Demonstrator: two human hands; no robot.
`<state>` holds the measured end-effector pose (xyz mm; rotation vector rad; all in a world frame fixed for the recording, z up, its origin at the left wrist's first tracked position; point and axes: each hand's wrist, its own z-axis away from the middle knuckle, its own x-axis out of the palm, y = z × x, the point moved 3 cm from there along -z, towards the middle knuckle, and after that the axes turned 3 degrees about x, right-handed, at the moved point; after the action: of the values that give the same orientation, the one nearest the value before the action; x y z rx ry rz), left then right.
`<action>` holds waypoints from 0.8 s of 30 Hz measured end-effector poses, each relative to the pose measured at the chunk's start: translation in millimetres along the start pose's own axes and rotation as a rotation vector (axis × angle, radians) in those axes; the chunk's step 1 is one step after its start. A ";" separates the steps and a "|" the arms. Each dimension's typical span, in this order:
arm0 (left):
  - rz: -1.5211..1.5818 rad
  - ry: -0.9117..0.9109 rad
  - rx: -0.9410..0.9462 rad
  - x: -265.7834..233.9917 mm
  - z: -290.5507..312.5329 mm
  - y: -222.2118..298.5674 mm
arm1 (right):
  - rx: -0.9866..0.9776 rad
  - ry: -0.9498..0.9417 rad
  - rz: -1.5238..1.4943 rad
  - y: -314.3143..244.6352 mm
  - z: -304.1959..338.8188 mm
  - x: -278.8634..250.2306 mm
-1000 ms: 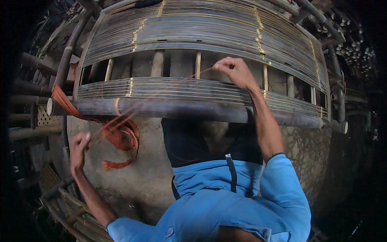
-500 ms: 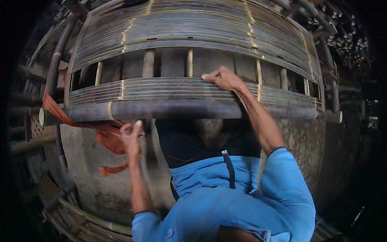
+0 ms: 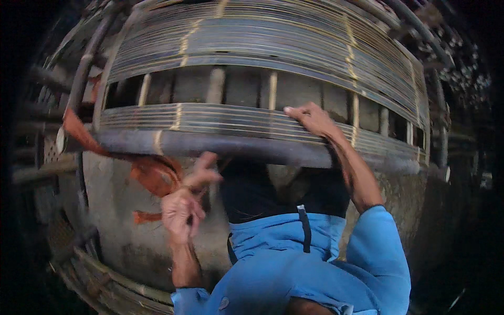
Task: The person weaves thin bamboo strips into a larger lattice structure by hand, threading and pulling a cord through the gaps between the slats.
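- right hand (image 3: pixel 314 122) at slats (image 3: pixel 231 117), frame (image 3: pixel 247 147) near edge; finger state: can't tell
- left hand (image 3: pixel 181 209) blurred, beside orange strips (image 3: pixel 154 177), near-left corner; fingers: can't tell

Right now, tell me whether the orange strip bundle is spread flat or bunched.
Bunched: the orange strip bundle crosses the dark pole near its left end and gathers in overlapping folds below.

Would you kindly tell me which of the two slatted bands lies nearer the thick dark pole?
The narrow slatted band: it runs right beside the dark pole, with the right hand over it; the wide slatted band lies farther away.
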<state>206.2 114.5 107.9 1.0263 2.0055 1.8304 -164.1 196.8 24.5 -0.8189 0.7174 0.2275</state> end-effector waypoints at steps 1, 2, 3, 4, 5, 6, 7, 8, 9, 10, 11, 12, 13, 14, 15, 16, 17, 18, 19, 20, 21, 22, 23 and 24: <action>0.090 -0.084 -0.022 8.3 -4.3 6.9 | 0.040 -0.059 0.012 1.4 -0.9 -0.2; 0.167 -0.162 -0.049 16.2 -8.0 20.4 | -0.001 -0.078 0.015 -6.3 -0.2 7.4; 0.246 -0.240 -0.083 23.8 -11.4 29.9 | -0.268 0.202 0.024 -15.3 8.2 11.5; 0.231 -0.275 -0.079 23.8 -12.5 38.1 | -0.532 0.477 0.016 -26.5 21.5 17.0; 0.209 -0.307 -0.070 23.7 -11.8 45.8 | -0.571 0.455 0.004 -39.9 25.1 28.0; 0.193 -0.288 -0.058 23.8 -12.6 49.8 | -0.692 0.388 -0.051 -53.2 32.8 36.1; 0.076 -0.370 -0.015 26.7 -12.6 53.8 | -0.809 0.318 -0.107 -64.1 37.7 42.8; -0.038 -0.457 0.022 30.7 -12.4 56.6 | -0.822 0.310 -0.112 -68.5 39.2 46.6; -0.049 -0.447 0.025 32.5 -14.9 60.6 | -0.929 0.264 -0.077 -74.6 41.7 51.5; -0.112 -0.499 0.044 36.1 -17.4 65.4 | -1.035 0.219 -0.043 -79.7 44.5 56.6; -0.175 -0.553 0.068 40.3 -19.1 68.6 | -1.049 0.218 -0.044 -74.8 41.6 58.8; -0.193 -0.545 0.081 42.9 -19.2 65.8 | -0.987 0.198 -0.065 -63.2 35.5 61.0; -0.200 -0.542 0.085 43.2 -19.2 65.4 | -0.925 0.177 -0.085 -51.8 30.9 64.7; -0.222 -0.513 0.094 40.5 -15.6 63.9 | -0.928 0.167 -0.087 -52.7 38.1 72.6; -0.242 -0.487 0.100 36.0 -10.1 63.5 | -0.835 0.219 -0.169 -54.5 49.0 79.3; -0.243 -0.481 0.091 25.9 4.1 64.6 | -0.739 0.269 -0.248 -54.4 58.5 85.5; -0.264 -0.461 -0.052 12.7 20.1 65.2 | -0.761 0.262 -0.250 -60.4 59.9 85.7; -0.277 -0.440 -0.204 4.1 28.4 60.1 | -0.834 0.292 -0.158 -64.0 61.9 85.8; -0.286 -0.425 -0.202 -0.4 29.1 52.4 | -0.906 0.322 -0.066 -67.0 64.6 85.8; -0.129 -0.282 -0.250 -8.8 27.4 42.5 | -0.889 0.282 -0.032 -68.8 64.5 81.7; 0.039 -0.144 -0.297 -20.6 27.1 29.1 | -0.903 0.270 -0.039 -73.9 67.5 78.8; 0.004 -0.169 -0.350 -39.0 23.8 16.2 | -0.961 0.191 0.039 -82.0 71.6 77.9; -0.124 -0.068 -0.418 -59.8 16.2 1.7 | -0.994 0.122 0.139 -84.6 81.2 72.9; -0.256 0.037 -0.486 -84.4 10.0 -12.3 | -1.027 0.014 0.156 -91.7 93.9 74.7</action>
<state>269.4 69.4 71.1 0.5699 1.5025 2.0486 -20.9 197.7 72.6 -1.7368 0.6596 0.7655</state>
